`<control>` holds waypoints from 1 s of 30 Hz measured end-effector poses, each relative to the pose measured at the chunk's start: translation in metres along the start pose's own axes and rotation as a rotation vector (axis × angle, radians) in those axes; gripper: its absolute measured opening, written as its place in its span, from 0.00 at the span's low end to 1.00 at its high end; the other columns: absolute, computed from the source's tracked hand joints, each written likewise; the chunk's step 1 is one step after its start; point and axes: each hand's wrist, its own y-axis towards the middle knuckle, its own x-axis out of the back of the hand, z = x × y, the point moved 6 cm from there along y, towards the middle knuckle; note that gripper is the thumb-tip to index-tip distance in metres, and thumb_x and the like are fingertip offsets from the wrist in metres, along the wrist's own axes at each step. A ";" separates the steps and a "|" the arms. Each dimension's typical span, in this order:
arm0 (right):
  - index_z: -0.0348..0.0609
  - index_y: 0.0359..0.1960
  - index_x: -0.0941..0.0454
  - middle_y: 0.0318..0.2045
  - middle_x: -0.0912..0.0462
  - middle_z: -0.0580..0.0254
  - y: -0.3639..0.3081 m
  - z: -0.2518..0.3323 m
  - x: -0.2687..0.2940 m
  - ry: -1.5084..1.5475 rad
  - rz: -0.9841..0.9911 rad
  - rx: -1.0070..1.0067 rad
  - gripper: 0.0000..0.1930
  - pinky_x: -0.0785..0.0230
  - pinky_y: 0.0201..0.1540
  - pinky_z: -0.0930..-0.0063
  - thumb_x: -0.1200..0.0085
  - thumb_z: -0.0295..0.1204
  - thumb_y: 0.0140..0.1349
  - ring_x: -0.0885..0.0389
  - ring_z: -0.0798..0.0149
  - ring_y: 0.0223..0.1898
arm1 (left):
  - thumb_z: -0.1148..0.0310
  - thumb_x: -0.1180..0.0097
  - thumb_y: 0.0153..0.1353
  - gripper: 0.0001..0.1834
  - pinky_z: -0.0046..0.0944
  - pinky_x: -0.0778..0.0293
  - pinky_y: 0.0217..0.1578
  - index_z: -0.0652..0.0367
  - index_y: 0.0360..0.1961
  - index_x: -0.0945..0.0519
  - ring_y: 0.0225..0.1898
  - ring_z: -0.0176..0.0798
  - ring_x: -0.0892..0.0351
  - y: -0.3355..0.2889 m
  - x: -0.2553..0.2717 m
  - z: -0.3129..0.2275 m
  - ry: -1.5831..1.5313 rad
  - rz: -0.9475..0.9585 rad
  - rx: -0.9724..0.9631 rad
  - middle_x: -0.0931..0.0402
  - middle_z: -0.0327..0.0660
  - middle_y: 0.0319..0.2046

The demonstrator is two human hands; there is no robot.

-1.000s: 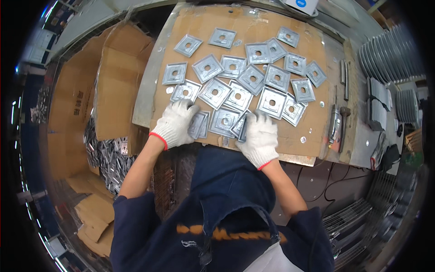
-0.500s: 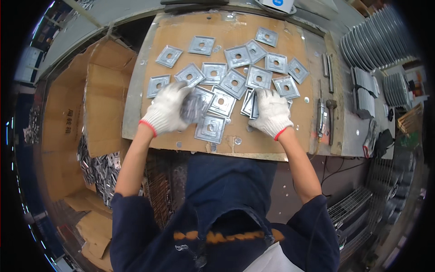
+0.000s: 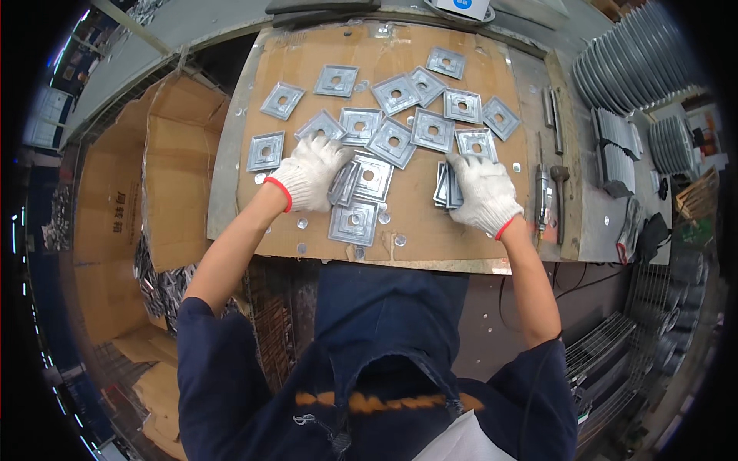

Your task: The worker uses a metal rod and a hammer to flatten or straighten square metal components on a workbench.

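Note:
My left hand (image 3: pixel 311 174), in a white knit glove with a red cuff, is closed around a few square metal plates (image 3: pixel 344 184) tilted on edge. My right hand (image 3: pixel 486 192), gloved alike, grips a small stack of the same plates (image 3: pixel 444 186) standing on edge over the cardboard. Between my hands lie a flat plate with a central hole (image 3: pixel 370 177) and, nearer me, another flat plate (image 3: pixel 354 223). Several more grey plates, such as one plate (image 3: pixel 433 130), are spread beyond my hands, some overlapping. My fingers partly hide the held plates and a plate (image 3: pixel 320 125) behind the left hand.
A cardboard sheet (image 3: pixel 307 54) covers the worktop. A slim air tool (image 3: pixel 543 196), a hammer-like tool (image 3: pixel 560 201) and metal rods (image 3: pixel 558 115) lie at right. Stacked round discs (image 3: pixel 634 65) stand farther right. At left, an open cardboard box (image 3: pixel 181 169) sits near piled metal pieces (image 3: pixel 165 284).
My left hand has moved right, bringing its plates beside the middle flat ones. My right hand has shifted right with its stack, turning it more upright.

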 end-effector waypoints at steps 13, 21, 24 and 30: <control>0.47 0.70 0.29 0.53 0.16 0.49 -0.010 0.006 0.004 0.018 0.092 0.074 0.47 0.25 0.62 0.52 0.24 0.43 0.45 0.16 0.47 0.58 | 0.61 0.19 0.36 0.48 0.53 0.27 0.65 0.61 0.64 0.23 0.63 0.56 0.21 -0.031 -0.015 -0.070 -0.206 0.000 -0.111 0.20 0.53 0.57; 0.41 0.67 0.28 0.57 0.15 0.42 0.039 -0.066 0.006 0.028 -0.079 -0.512 0.47 0.20 0.60 0.49 0.24 0.47 0.45 0.14 0.42 0.58 | 0.56 0.14 0.35 0.55 0.52 0.23 0.61 0.58 0.68 0.25 0.61 0.55 0.19 -0.021 -0.013 -0.081 -0.096 0.097 -0.082 0.22 0.52 0.57; 0.41 0.68 0.29 0.59 0.17 0.38 0.040 -0.058 0.003 0.079 -0.113 -0.574 0.49 0.19 0.62 0.49 0.23 0.47 0.44 0.14 0.39 0.59 | 0.59 0.18 0.37 0.53 0.53 0.21 0.57 0.58 0.70 0.26 0.59 0.57 0.18 -0.025 -0.009 -0.088 -0.036 0.232 -0.081 0.22 0.54 0.55; 0.40 0.70 0.29 0.59 0.17 0.36 0.036 -0.060 0.000 0.088 0.003 -0.603 0.50 0.19 0.63 0.50 0.24 0.42 0.41 0.15 0.39 0.60 | 0.63 0.21 0.36 0.50 0.54 0.16 0.54 0.58 0.67 0.23 0.53 0.60 0.15 -0.035 0.019 -0.096 -0.181 0.181 -0.106 0.21 0.55 0.52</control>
